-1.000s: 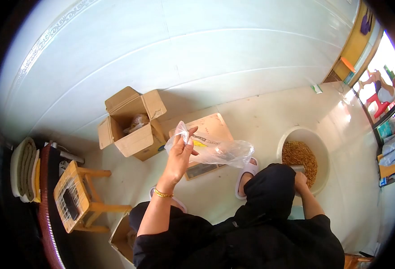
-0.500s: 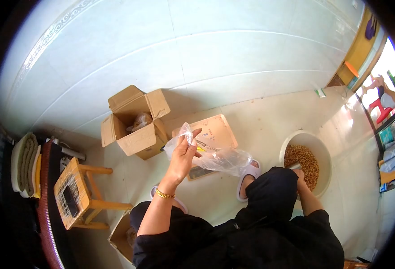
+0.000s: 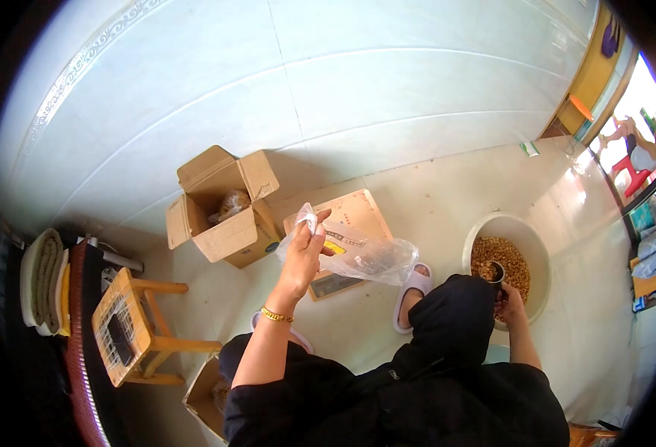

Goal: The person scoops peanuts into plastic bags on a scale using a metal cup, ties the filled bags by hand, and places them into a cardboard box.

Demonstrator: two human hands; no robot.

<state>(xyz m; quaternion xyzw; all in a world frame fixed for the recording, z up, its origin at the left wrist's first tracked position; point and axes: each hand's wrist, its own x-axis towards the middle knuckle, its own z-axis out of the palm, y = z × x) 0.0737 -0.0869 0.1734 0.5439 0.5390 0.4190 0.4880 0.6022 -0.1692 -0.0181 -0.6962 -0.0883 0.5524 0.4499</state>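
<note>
A person's left hand [image 3: 303, 257] has its fingers clamped on the gathered mouth of a clear plastic bag [image 3: 387, 261], whose body trails rightward from the fingertips. Right of the bag, the right hand [image 3: 512, 304] has its fingers wrapped around the handle end of a metal scoop [image 3: 496, 274] bearing brown pieces, over a pale tub [image 3: 538, 257] partly filled with similar pieces.

Far left of the bag are folded textiles [image 3: 42, 279], then a wooden stool [image 3: 145, 335]; nearer stands an open carton [image 3: 227, 242]. Behind the bag lies a flat box [image 3: 361, 211]. At its right, a slipper [image 3: 415, 287] and a black-clad knee [image 3: 458, 305] come between bag and tub.

Dark print on the flat box and lettering beside a yellow patch [image 3: 334, 246] at the bag are too small to read.
</note>
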